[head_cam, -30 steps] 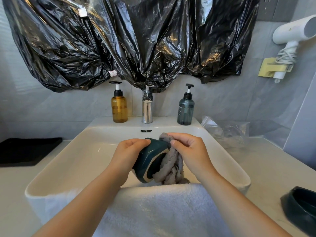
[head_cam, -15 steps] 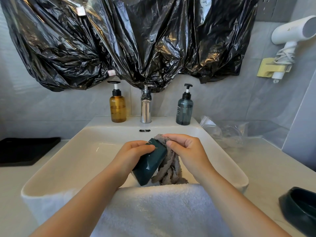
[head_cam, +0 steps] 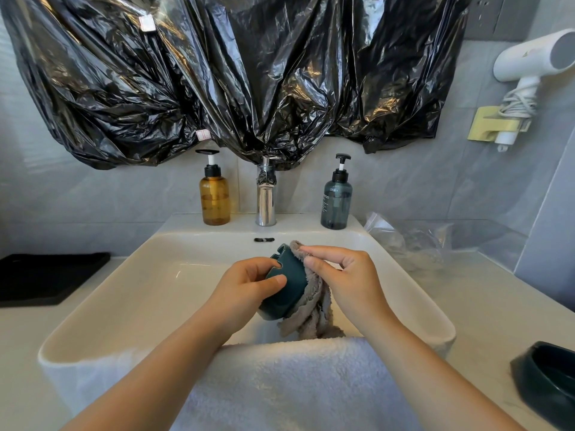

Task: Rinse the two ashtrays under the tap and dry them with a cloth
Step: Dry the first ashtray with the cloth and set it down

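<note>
1. Firstly, at the far left a black tray (head_cam: pixel 46 278) lies flat on the counter. Behind the sink (head_cam: pixel 93 321) stands the tap (head_cam: pixel 266 197), and no water can be seen running from it.
2. Over the basin, the left hand (head_cam: pixel 245 284) grips the dark green ashtray (head_cam: pixel 286 287). The thumb curls onto its outer wall and the fingers curl at the notched rim.
3. The ashtray is held on edge and tilted. Its long axis runs from the far notched rim down toward the person, and the mouth appears to face the left hand, with the base facing right.
4. The coming wipe turns on that right side. The grey cloth (head_cam: pixel 311 309) lies against it, touching the ashtray, with its loose end hanging toward a white towel (head_cam: pixel 280 377) draped over the sink's near edge.
5. The right hand (head_cam: pixel 345 278) pinches the cloth's upper edge between thumb and fingertips, just beside the rim. It is the nearer hand for rubbing, and the left hand would likely do the turning.
6. The left hand hides the bowl, so it cannot be told whether the cloth reaches inside.
7. At the far right, the second ashtray (head_cam: pixel 547 377) sits on the counter, well apart from the sink and nearer the right hand.
</note>
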Available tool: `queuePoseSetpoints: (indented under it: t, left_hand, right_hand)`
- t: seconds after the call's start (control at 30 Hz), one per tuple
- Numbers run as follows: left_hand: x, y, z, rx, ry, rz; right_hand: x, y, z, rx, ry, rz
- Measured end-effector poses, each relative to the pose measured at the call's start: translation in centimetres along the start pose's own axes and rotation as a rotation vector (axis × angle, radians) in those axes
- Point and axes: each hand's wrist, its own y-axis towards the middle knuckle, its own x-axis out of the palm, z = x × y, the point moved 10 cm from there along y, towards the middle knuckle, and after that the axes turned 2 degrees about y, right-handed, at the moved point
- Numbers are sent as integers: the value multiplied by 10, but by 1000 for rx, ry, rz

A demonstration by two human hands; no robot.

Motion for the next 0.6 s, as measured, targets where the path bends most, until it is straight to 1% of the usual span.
queuePoseSetpoints:
  t: [0.13, 0.23, 0.37, 0.53, 0.6]
  left_hand:
    - [2, -1, 1, 1, 0, -14]
    - [1, 0, 1, -16, -15, 5]
    - [-5, -1, 0, -78, -101, 52]
    - [-12, -4, -4, -105, -52, 112]
    - [-11, -3, -4, -101, -25, 98]
  right_hand:
    - [-4, 3, 6, 34, 8, 34]
    - [-1, 3, 4, 25, -6, 7]
    - [4, 1, 2, 14, -34, -41]
    - [11, -2, -6, -7, 12, -108]
    - [9, -1, -5, -14, -17, -76]
